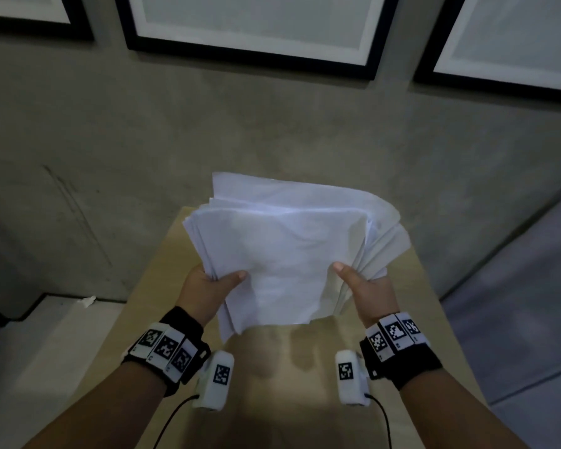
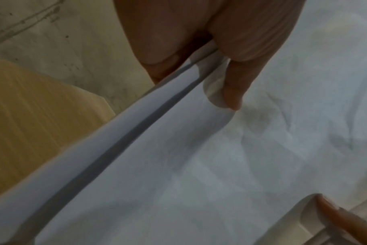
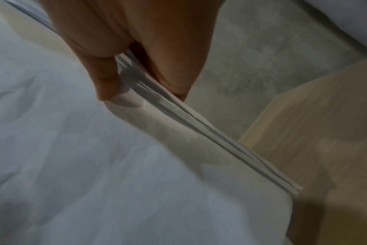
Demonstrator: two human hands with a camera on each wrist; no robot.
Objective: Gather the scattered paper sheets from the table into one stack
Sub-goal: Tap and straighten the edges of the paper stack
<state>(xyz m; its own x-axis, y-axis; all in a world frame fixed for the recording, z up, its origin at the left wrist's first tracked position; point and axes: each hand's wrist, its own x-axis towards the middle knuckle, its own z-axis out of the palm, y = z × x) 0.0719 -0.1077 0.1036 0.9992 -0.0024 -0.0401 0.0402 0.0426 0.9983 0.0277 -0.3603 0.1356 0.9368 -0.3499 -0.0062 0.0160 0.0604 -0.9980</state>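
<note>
A loose stack of white paper sheets [image 1: 285,254] is held up above the light wooden table [image 1: 412,322], tilted towards me. My left hand [image 1: 212,281] grips its left edge, thumb on top and fingers underneath. My right hand [image 1: 360,283] grips the right edge the same way. The sheets are uneven, and several fan out at the upper right. In the left wrist view the left hand [image 2: 210,66] pinches the paper sheets [image 2: 199,165] by their edge. In the right wrist view the right hand [image 3: 132,66] pinches the layered edge of the paper sheets [image 3: 73,157].
The narrow table stands against a grey concrete wall [image 1: 272,124] with black-framed pictures [image 1: 256,30] hung above. A pale floor [image 1: 46,345] lies to the left and a grey surface [image 1: 515,303] to the right. A scrap of white litter [image 1: 88,300] lies by the wall's foot.
</note>
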